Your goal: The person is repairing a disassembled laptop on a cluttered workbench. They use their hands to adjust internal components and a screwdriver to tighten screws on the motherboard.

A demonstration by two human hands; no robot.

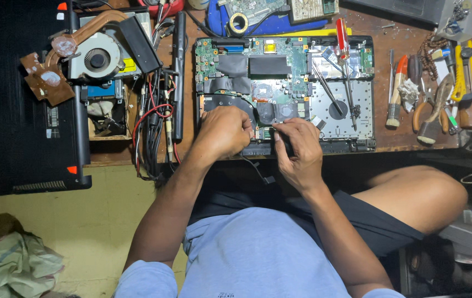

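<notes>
the opened laptop (284, 91) lies long axis left-right on the bench (396, 138), directly ahead of both hands. left hand (222, 132) rests curled on its near edge; right hand (299, 149), just beside, pinches a small dark part; red screwdriver (344, 60) lies beyond.

Fingertips of both hands hidden, laptop's (283, 94) near edge partly covered

Matt green circuit board (258, 66) in a black plastic laptop shell (357, 144), scuffed wooden bench (401, 138), shiny metal screwdriver shafts (351, 99), copper heatpipe (89, 27).
</notes>
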